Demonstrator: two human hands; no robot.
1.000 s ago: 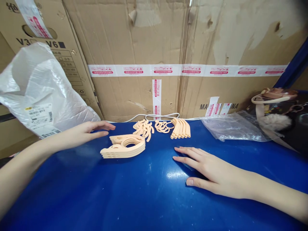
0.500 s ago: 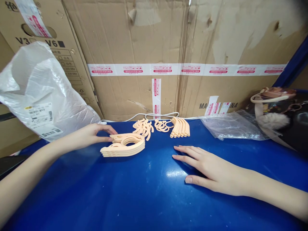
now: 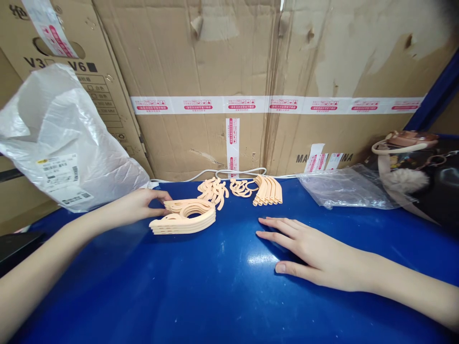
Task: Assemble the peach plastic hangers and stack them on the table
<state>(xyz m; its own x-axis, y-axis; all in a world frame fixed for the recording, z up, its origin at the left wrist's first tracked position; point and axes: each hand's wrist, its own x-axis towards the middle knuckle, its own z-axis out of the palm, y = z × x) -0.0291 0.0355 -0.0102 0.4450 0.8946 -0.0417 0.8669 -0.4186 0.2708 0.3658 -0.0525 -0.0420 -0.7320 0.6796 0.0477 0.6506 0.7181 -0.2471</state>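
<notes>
the left hand (image 3: pixel 143 205) reaches in at the far left corner of a stack of flat peach plastic pieces (image 3: pixel 184 228), which lies on the blue surface (image 3: pixel 222 286) left of the middle, its layers lined up one over another around a rounded opening. the thumb and forefinger of that hand are bent, a small gap between them, with the tips at the stack's edge; whether they grip a piece or only touch it, i cannot tell. the right hand (image 3: pixel 311 253) is palm down over the right half of the surface, its fingers spread wide and holding nothing, well apart from the stack. just behind the stack is a loose pile of small curved pieces (image 3: pixel 215 191), then a tangle of thin hooks (image 3: pixel 239 193), and beside that a row of curved arms (image 3: pixel 268 191) set side by side, all in the same peach colour. a white cord (image 3: pixel 251 171) runs behind them, along the foot of a large cardboard box (image 3: pixel 215 71). a clear plastic bag (image 3: pixel 344 188) lies flat on the right, near a dark bag (image 3: pixel 441 191); a white parcel bag (image 3: pixel 79 138) leans on the left.
</notes>
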